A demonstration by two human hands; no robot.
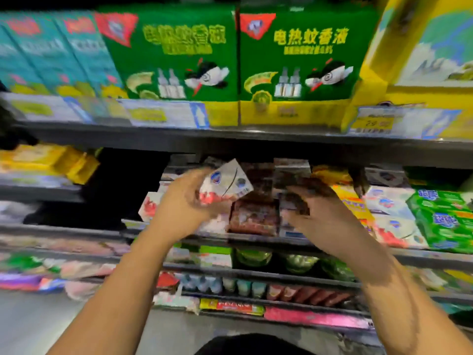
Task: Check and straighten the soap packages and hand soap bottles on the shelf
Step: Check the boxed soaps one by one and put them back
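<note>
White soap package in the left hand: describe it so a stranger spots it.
Below the two big green cardboard boxes, at the next shelf down, the left hand grips a white soap package with a blue emblem and red print. Unlike its stacked neighbours, it is lifted and tilted.

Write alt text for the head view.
A person's left hand holds a tilted white soap package before a store shelf, while the right hand reaches toward dark red packages beside it; its grip is unclear in the blur. Green boxes stand on the shelf above.
</note>
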